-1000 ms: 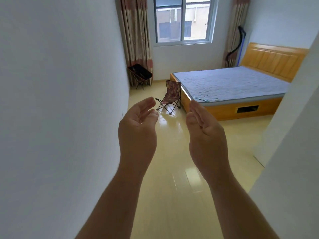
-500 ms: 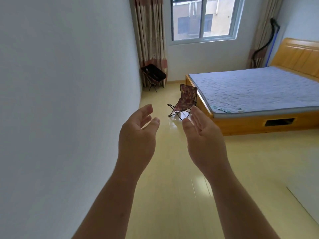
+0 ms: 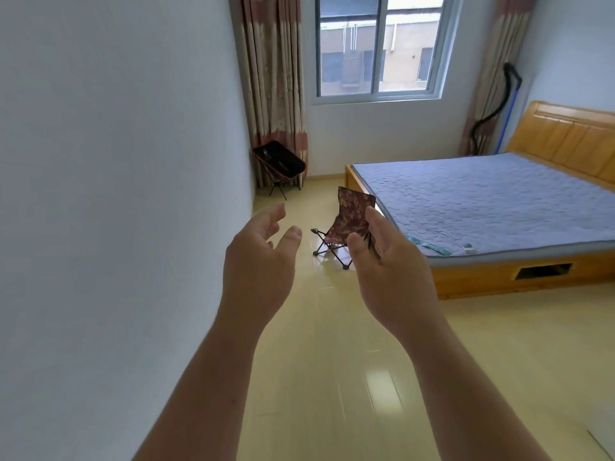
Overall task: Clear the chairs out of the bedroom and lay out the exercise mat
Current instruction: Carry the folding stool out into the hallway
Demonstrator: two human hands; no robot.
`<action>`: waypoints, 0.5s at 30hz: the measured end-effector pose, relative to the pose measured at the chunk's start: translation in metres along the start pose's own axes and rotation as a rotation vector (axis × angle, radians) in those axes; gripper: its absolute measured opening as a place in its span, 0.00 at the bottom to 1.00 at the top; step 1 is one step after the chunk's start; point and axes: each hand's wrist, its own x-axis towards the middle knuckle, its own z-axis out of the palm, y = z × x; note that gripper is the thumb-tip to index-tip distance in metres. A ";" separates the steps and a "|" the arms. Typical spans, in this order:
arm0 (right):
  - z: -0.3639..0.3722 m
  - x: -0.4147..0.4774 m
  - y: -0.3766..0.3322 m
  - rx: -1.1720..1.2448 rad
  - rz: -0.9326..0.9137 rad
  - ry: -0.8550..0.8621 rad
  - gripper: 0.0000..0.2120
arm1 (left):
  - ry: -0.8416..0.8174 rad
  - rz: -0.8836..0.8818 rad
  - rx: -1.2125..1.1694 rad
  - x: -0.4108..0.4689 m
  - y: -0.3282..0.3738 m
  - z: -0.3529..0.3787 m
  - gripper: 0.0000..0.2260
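A small folding chair with red patterned fabric (image 3: 349, 217) stands on the floor by the bed's near corner, partly behind my right hand (image 3: 386, 271). A second folding chair, black with a reddish rim (image 3: 281, 165), sits in the far left corner under the curtain. My left hand (image 3: 259, 264) and my right hand are raised in front of me, palms facing each other, fingers apart, holding nothing. Both hands are well short of the chairs. No exercise mat is recognisable in view.
A white wall (image 3: 116, 194) runs close along my left. The wooden bed with a blue quilted mattress (image 3: 492, 201) fills the right. A window (image 3: 379, 48) with curtains is on the far wall, and a dark curved object (image 3: 496, 108) leans in the far right corner. Glossy yellow floor (image 3: 332, 377) lies ahead.
The view has advanced into the room and turned right; the near right wall edge has left the frame. The chairs and bed appear closer. My hands stay raised and open.
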 end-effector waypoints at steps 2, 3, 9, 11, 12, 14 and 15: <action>0.015 0.033 0.006 -0.019 0.012 0.004 0.26 | -0.022 0.019 0.026 0.036 -0.011 0.011 0.19; 0.025 0.051 0.011 -0.027 0.018 0.008 0.26 | -0.039 0.031 0.040 0.056 -0.018 0.018 0.19; 0.078 0.147 0.047 -0.111 0.013 0.003 0.26 | -0.100 0.064 0.172 0.155 -0.064 0.060 0.21; 0.106 0.195 0.073 -0.132 0.024 -0.013 0.26 | -0.111 0.067 0.228 0.204 -0.087 0.086 0.21; 0.110 0.204 0.077 -0.147 0.023 -0.014 0.26 | -0.120 0.076 0.254 0.214 -0.090 0.089 0.22; 0.127 0.243 0.092 -0.123 0.022 -0.031 0.27 | -0.142 0.093 0.310 0.253 -0.102 0.104 0.22; 0.136 0.266 0.100 -0.121 0.016 -0.030 0.27 | -0.148 0.103 0.343 0.276 -0.107 0.114 0.22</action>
